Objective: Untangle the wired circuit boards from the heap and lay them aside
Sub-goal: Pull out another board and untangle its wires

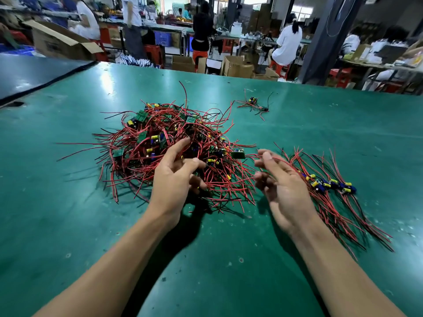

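Big green table (68, 225) with a scuffed, shiny top, and a darker table (34, 74) butted up against its far left corner. Behind that there's an open cardboard box (57, 44), red stools (153, 53), a blue crate (163, 38) and more boxes on the floor (237, 66). A person in white (287, 45) sits at a long workbench (229, 36), next to a dark pillar (325, 42).
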Available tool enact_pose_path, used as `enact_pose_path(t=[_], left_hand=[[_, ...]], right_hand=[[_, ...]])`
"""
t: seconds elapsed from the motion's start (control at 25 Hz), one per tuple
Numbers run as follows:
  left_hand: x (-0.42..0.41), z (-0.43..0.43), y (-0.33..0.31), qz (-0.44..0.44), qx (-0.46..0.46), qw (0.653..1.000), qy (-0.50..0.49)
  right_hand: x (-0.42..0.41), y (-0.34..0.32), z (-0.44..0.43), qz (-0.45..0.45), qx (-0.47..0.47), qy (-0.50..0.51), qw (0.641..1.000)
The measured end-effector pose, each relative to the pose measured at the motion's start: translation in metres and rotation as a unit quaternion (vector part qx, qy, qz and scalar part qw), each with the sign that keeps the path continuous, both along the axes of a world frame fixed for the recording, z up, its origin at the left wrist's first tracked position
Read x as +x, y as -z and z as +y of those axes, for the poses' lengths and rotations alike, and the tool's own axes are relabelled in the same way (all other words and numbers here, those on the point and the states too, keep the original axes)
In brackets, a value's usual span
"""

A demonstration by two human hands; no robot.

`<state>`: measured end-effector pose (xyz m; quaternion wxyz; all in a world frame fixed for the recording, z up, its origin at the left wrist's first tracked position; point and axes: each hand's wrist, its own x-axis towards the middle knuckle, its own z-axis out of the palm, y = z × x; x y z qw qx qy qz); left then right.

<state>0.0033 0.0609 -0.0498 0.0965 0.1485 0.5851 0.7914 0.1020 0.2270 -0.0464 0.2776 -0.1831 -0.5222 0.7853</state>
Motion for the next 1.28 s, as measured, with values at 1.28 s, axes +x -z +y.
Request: enact_pose_path(t=[1.28], left_hand=[[0.008,0.001,0.013,0.185,-0.158,0.968,-0.058]], right_hand=[[-0.032,-0.072,0.019,0.053,0.091,0.09,0.99]])
